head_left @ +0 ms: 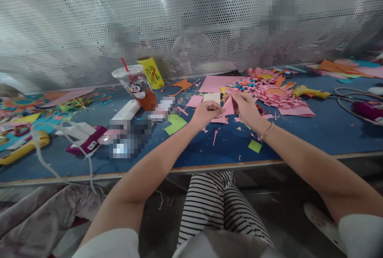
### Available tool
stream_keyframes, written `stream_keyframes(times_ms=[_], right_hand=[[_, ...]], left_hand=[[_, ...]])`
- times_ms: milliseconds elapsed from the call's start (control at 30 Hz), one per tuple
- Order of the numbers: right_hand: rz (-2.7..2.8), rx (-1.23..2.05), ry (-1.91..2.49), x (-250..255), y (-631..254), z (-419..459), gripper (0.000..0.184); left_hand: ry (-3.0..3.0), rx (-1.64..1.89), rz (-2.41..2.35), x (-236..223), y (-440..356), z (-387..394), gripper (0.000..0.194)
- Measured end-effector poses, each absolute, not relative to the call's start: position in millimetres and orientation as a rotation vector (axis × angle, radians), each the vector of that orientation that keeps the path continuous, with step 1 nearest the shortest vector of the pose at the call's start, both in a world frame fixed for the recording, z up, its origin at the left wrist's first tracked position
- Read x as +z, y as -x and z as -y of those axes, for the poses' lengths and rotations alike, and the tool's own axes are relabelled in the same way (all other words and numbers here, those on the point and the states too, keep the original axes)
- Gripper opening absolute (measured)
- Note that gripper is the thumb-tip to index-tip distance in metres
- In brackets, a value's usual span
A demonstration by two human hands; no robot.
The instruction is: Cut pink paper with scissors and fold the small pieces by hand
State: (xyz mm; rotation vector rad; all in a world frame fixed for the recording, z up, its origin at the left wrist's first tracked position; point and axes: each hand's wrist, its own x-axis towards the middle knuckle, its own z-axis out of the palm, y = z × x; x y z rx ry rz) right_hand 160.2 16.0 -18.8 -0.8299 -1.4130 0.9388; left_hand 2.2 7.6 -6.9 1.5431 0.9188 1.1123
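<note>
"What were the hands doing?"

"Both were pinched narrow on one folded pink paper piece (228, 107), above the blue table (191, 154). The left hand (209, 112) had its left side, the right hand (243, 106) its upper right."

"Any containers about?"

"Two. Between nine and ten o'clock from the hands stood a clear plastic cup (139, 86) with a snowman print, a lid and a red straw (127, 68). A reddish-brown drink (147, 101) showed in its lower part."

"And the other?"

"A yellow canister (151, 73), just behind the cup, at ten o'clock. I couldn't tell what was in it."

"What lay to the right?"

"Pink paper flowers (277, 96) at two to three o'clock, and a yellow glue gun (312, 92) beyond them, near three, its nozzle towards the petals."

"Nearer the hands?"

"A beige square (212, 98) lay just past them at eleven, and a larger pink sheet (220, 84) farther out at twelve. A cut green sheet (176, 125) was between eight and nine, and a small green square (255, 146) was at four."
</note>
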Motion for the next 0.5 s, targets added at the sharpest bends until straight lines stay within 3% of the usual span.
stream_keyframes(times_ms=[100,233,500], right_hand=[[1.397,1.003,0.78,-15.7,-158.8,-12.8,0.034],[1.529,0.833,0.849,-10.1,-156.8,-6.9,0.023],[1.493,0.822,0.926,-8.6,-157.0,-5.8,0.019]], left_hand=[[-1.473,1.114,-0.939,-7.1,-1.4,-8.5,0.032],[-1.42,1.121,-0.935,-7.4,-1.1,-8.1,0.031],[-1.419,1.116,-0.922,-8.5,-1.6,-9.0,0.028]])
